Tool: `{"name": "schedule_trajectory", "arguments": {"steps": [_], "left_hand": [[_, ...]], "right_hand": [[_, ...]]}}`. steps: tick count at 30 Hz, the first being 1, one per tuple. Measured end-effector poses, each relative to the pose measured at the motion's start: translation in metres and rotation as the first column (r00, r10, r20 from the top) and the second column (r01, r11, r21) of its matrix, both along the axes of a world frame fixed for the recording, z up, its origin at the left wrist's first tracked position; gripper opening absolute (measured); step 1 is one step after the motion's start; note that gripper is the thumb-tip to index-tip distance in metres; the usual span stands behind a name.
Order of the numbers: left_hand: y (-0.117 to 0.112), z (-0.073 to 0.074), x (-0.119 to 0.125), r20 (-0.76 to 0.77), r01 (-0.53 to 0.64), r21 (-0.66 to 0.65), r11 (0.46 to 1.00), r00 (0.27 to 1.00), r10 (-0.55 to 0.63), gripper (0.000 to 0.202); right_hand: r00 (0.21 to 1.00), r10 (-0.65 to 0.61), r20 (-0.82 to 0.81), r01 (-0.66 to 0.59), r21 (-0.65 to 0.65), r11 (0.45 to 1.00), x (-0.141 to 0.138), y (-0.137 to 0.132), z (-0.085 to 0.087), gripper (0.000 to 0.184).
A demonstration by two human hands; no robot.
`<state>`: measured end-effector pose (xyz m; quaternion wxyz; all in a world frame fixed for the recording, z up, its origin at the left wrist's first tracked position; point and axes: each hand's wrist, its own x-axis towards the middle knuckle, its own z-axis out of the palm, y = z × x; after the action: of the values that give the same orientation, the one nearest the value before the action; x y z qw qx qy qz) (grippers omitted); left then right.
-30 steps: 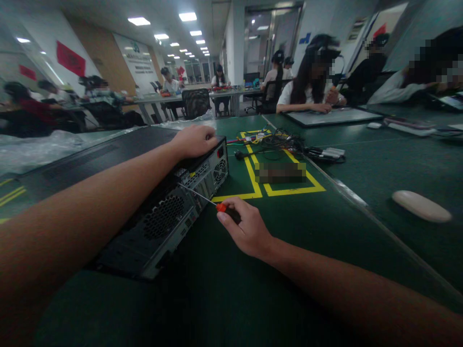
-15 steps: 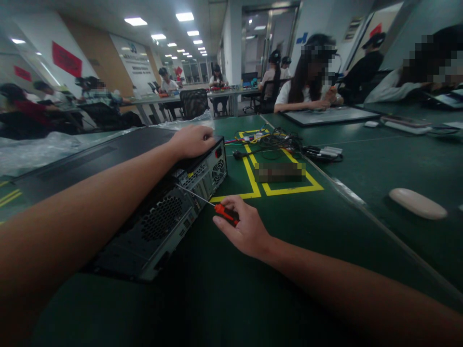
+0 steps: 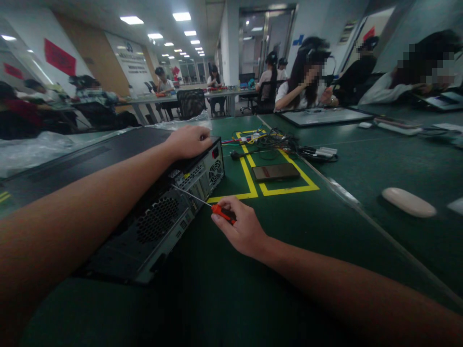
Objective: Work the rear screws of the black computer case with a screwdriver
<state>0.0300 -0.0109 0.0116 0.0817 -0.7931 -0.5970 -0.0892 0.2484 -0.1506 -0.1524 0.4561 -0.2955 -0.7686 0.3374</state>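
A black desktop computer case [image 3: 108, 149] lies on its side on the green table, its rear panel with fan grille and ports turned toward my right side. My left hand [image 3: 188, 142] rests on the top near the rear corner, fingers curled at the edge; the fingertips are partly hidden. In my right hand [image 3: 243, 226] is a screwdriver [image 3: 219, 210] with an orange-and-black handle, gripped between thumb and fingers. Its long thin shaft points up and left, the tip meeting the rear panel near the expansion slots. Whether it sits in a screw is too small to tell.
Behind the case lies a tangle of cables [image 3: 278, 142]. A phone [image 3: 276, 172] rests inside yellow tape markings [image 3: 289, 190]. To the right are a pale oval object [image 3: 408, 201] and a flat panel [image 3: 325, 116] before a seated person. Clear plastic wrap [image 3: 32, 149] lies at left.
The view has shifted slightly, so things sit a little further left. Both hands and the screwdriver keep nearly the same places at the case. A person opposite has raised a hand to the head.
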Motion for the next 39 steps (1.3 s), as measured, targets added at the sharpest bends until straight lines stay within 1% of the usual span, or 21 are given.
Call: {"name": "schedule_trajectory", "arguments": {"steps": [8, 14, 26, 32, 36, 39], "left_hand": [[0.0018, -0.0017, -0.0024, 0.032, 0.003, 0.000, 1.000, 0.999, -0.003, 0.033], [-0.0001, -0.0006, -0.0009, -0.009, -0.017, -0.005, 1.000, 1.000, 0.017, 0.036], [-0.0004, 0.0007, -0.0005, -0.015, -0.016, -0.001, 1.000, 1.000, 0.016, 0.035], [-0.0012, 0.0010, 0.0000, -0.027, -0.017, -0.003, 1.000, 0.999, 0.017, 0.035], [-0.0001, 0.0000, -0.0010, -0.020, -0.009, -0.003, 1.000, 1.000, 0.009, 0.036], [0.0009, -0.0003, -0.0020, 0.003, -0.014, -0.008, 1.000, 1.000, 0.014, 0.034]], "right_hand": [[0.999, -0.006, 0.034, 0.007, -0.003, 1.000, -0.0001, -0.0008, 0.0018, 0.017], [0.998, -0.021, 0.063, 0.020, 0.016, 1.000, 0.0002, -0.0005, 0.0014, 0.018], [0.997, -0.007, 0.077, 0.003, 0.055, 0.998, 0.0028, -0.0017, 0.0039, 0.025], [0.999, -0.027, 0.027, 0.026, 0.041, 0.999, 0.0022, -0.0025, 0.0022, 0.030], [1.000, -0.027, 0.012, 0.026, 0.043, 0.999, 0.0016, -0.0028, 0.0035, 0.018], [0.999, -0.033, 0.019, 0.033, 0.031, 0.999, 0.0011, -0.0025, 0.0051, 0.015]]}}
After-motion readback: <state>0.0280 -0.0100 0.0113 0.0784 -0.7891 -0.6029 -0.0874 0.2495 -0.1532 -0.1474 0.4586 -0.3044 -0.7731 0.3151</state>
